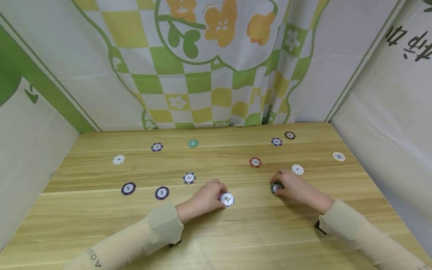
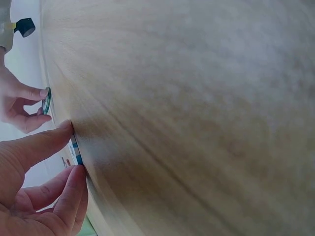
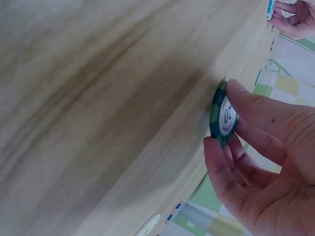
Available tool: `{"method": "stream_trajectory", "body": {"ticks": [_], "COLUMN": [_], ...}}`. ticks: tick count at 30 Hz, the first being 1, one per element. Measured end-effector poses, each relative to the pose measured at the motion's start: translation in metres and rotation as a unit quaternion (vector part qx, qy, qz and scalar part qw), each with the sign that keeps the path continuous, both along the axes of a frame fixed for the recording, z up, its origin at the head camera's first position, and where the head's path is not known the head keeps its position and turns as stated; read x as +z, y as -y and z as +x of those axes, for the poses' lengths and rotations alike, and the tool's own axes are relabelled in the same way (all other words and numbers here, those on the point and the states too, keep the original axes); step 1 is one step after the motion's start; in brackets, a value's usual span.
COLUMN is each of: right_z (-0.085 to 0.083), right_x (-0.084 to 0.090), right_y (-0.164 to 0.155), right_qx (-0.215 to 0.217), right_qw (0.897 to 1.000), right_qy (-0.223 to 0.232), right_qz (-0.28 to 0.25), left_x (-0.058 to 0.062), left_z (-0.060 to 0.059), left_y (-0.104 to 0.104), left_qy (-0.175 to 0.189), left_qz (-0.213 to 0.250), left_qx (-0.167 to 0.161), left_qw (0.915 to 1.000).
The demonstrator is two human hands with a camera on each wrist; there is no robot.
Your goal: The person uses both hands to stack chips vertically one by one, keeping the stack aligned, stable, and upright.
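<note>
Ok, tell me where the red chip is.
In the head view the red chip lies flat on the table, right of centre, just beyond the right hand and left of a white chip.

A staged recording booth: a wooden table [image 1: 216, 232] walled by floral checked cloth backdrops [image 1: 202, 63]

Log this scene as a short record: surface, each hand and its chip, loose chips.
surface: wooden table, cloth backdrop behind
left hand: pinches a blue-edged chip marked 10, tilted up on the table
right hand: pinches a green chip marked 20, lifted on edge
loose chips: red chip and white chip near the right hand; another blue 10 chip and two dark chips left of the left hand
far side: more chips scattered flat
</note>
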State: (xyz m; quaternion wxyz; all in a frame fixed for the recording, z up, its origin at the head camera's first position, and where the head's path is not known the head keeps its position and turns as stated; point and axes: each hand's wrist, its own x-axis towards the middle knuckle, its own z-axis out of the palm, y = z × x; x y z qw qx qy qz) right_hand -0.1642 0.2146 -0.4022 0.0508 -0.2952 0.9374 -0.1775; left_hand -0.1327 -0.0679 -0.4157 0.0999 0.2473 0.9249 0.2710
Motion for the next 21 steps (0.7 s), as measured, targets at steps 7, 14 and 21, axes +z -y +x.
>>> {"method": "stream_trajectory", "body": {"ticks": [7, 14, 21], "right_z": [-0.0028, -0.0044, -0.0051], "right_x": [0.0019, 0.0024, 0.0027], "right_y": [0.0, -0.0004, 0.0011], "right_qx": [-0.012, -0.038, -0.041], "right_qw": [0.999, 0.992, 0.981], "right_qy": [0.03, 0.101, 0.169], "right_qz": [-0.021, -0.058, -0.09], "left_x": [0.0014, 0.0, -0.0002], "left_z": [0.0008, 0.0002, -0.0001], "left_y": [0.0005, 0.0003, -0.0001], "left_qy": [0.001, 0.0, -0.001], "left_qz": [-0.002, 0.001, -0.001], "left_qx": [-0.002, -0.003, -0.001], "left_qw": [1.0, 1.0, 1.0]}}
